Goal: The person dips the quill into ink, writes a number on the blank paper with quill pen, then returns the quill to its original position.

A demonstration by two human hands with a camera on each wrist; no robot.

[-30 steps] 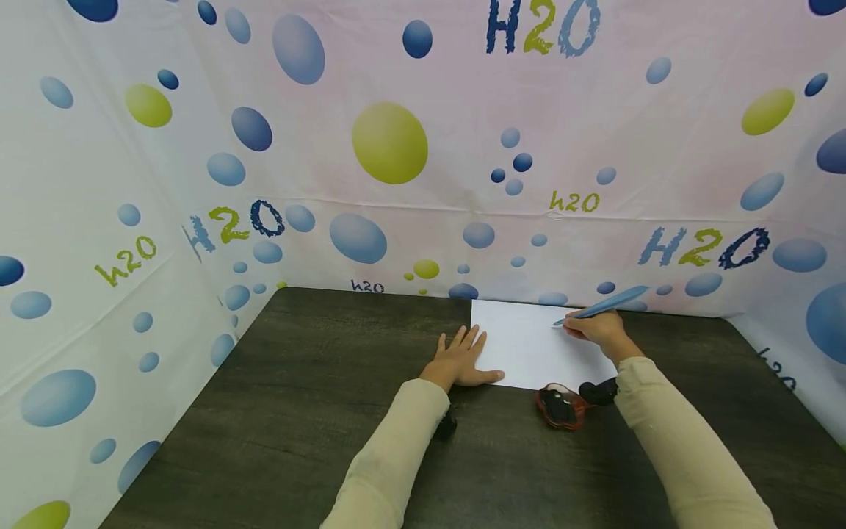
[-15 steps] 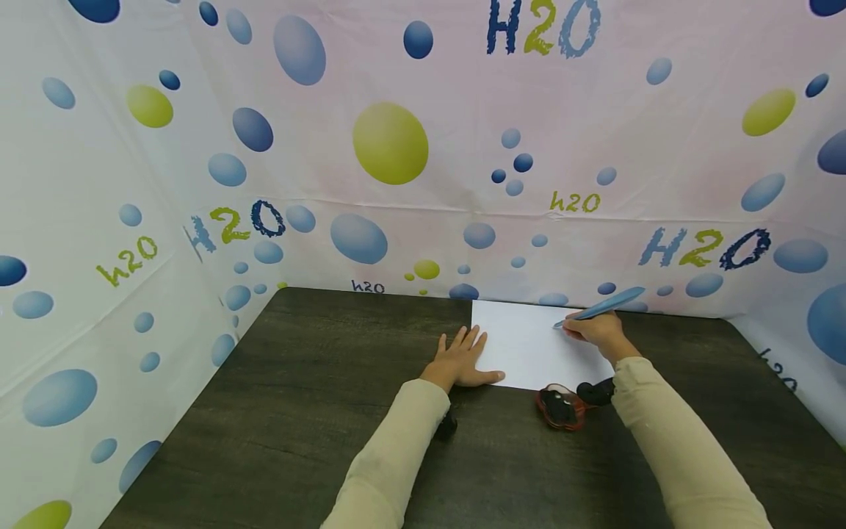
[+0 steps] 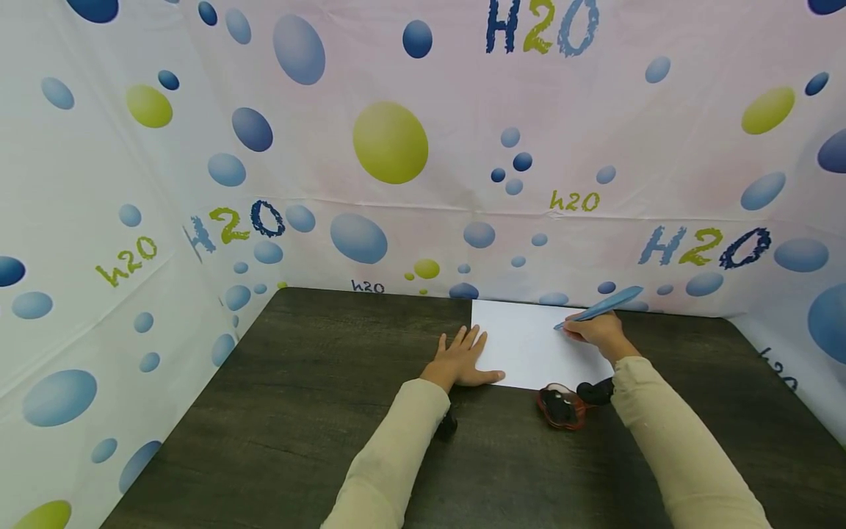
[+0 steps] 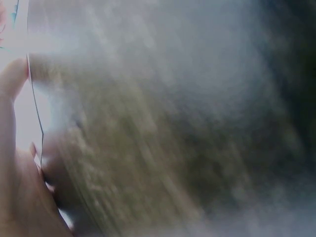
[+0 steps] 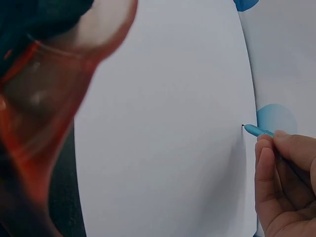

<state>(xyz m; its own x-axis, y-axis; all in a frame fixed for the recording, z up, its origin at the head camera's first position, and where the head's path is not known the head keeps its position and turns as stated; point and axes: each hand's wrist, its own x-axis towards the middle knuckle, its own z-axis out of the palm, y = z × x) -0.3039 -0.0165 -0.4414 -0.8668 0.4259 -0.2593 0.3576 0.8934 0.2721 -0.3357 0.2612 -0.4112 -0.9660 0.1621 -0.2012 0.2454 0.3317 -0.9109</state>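
Observation:
My left hand (image 3: 457, 361) lies spread at the left edge of a white sheet of paper (image 3: 512, 345), fingers straight and thumb along its near edge. In the left wrist view, part of that hand (image 4: 24, 192) shows at the left border. My right hand (image 3: 600, 330) pinches a light-blue pen (image 3: 611, 301) with a broad, feather-like upper part. In the right wrist view, the fingers close round the pen (image 5: 257, 131) near its tip, which is right at the paper (image 5: 163, 123). No drawn line shows clearly on the sheet.
A red-rimmed, flower-shaped object (image 3: 560, 406) with a dark, shiny inside lies at the paper's near edge, beside the black wrist camera (image 3: 597, 391). Dark wood-patterned table (image 3: 330, 411) stretches to the left and front. A bubble-printed sheet (image 3: 423, 147) rises behind the table.
The pen tip and right hand have shifted very slightly toward me, and the right forearm a little to the left. My left hand keeps its place.

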